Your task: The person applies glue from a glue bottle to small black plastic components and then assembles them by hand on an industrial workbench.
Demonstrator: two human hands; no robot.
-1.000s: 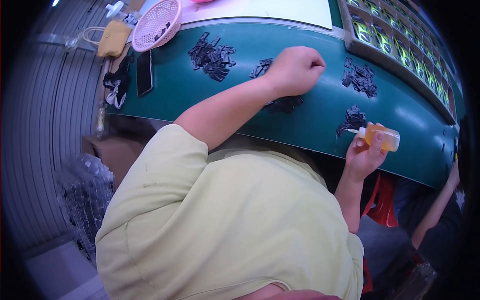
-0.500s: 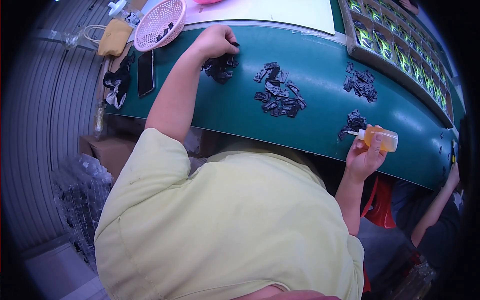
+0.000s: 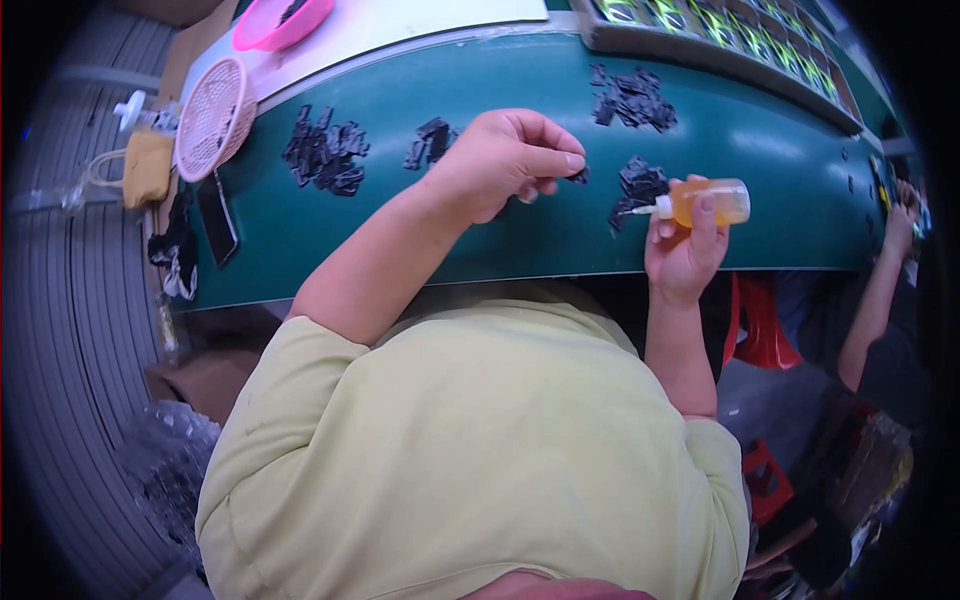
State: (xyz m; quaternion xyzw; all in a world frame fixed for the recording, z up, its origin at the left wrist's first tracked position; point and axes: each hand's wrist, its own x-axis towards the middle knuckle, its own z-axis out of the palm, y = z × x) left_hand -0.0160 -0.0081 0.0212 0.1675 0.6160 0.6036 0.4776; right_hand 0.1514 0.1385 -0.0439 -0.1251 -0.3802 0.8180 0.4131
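My left hand (image 3: pixel 500 165) reaches over the table and pinches a small black plastic piece (image 3: pixel 580 175) between thumb and fingertips. In my right hand (image 3: pixel 686 258) is a squeeze bottle (image 3: pixel 712 203) of orange liquid, tipped sideways with its thin nozzle pointing left. Close to that nozzle lies a small pile of black pieces (image 3: pixel 642 182). Behind it is a larger black pile (image 3: pixel 636 100). My left hand and wrist partly cover another pile (image 3: pixel 428 142), and a further pile (image 3: pixel 325 152) lies to its left.
A green table (image 3: pixel 480 80) spans the view. On the left are a pink basket (image 3: pixel 212 120), a phone (image 3: pixel 216 220) and a yellow pouch (image 3: pixel 148 168). A pink bowl (image 3: pixel 275 28) stands at the back; a compartmented box (image 3: pixel 700 50) lines the far right. Another person's arm (image 3: pixel 878 290) rests at the right.
My left hand has moved right from the left pile toward the bottle, carrying a black piece. My right hand still holds the bottle. The whole view has shifted and turned.
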